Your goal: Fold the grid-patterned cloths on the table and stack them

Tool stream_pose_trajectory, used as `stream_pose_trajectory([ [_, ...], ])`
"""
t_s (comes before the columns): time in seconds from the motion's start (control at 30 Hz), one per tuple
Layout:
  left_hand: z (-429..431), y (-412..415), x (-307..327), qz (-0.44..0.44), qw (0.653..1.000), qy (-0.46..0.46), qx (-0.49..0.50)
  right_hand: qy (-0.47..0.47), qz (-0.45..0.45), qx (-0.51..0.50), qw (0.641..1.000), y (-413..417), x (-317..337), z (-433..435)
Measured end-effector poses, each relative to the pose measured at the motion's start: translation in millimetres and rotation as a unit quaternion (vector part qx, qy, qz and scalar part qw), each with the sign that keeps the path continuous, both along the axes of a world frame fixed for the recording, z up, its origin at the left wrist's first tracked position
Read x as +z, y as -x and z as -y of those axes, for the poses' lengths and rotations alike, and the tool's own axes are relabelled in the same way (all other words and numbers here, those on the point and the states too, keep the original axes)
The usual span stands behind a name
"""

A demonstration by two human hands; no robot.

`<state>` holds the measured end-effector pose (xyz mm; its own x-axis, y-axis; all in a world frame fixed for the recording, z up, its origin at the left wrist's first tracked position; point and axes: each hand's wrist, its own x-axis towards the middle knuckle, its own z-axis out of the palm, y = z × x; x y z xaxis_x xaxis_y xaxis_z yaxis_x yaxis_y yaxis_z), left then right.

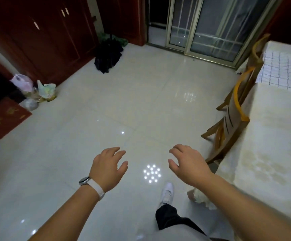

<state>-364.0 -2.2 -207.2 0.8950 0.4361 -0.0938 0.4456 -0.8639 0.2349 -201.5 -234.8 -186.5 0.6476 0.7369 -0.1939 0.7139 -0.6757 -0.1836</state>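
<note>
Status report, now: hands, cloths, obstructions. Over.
Left hand and right hand open, empty, over the floor. Grid-patterned cloth untouched on the table, far right. Chairs along table's edge.

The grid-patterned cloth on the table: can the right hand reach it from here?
Probably not. The right hand hangs open over the floor, and the grid-patterned cloth lies far off on the table, beyond the chairs. The person likely must step closer.

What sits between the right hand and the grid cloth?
Head view: a wooden chair beside the table stands between the right hand and the grid cloth.
</note>
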Motion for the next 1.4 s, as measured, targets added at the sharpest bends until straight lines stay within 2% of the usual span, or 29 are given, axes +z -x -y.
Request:
stream_pose_trajectory([
  [0.23, -15, -113, 5, -0.023, 1.0, -0.004, -0.003, -0.016, -0.04, -0.022, 0.999, -103, -6, -9],
  [0.4, -19, -194, 16, -0.024, 0.999, -0.01, -0.032, -0.023, -0.031, -0.034, 0.999, -173, 0, -10],
  [0.8, -44, -341, 23, 0.001, 0.992, -0.024, -0.121, -0.029, -0.034, -0.119, 0.992, -276, 1, -21],
  [1.13, -112, -501, -6, -0.017, 0.975, 0.009, -0.22, -0.013, -0.042, -0.208, 0.977, -382, -7, -83],
  [1.4, -166, -628, -2, -0.012, 0.952, 0.012, -0.306, -0.008, -0.022, -0.29, 0.957, -462, 10, -130],
])
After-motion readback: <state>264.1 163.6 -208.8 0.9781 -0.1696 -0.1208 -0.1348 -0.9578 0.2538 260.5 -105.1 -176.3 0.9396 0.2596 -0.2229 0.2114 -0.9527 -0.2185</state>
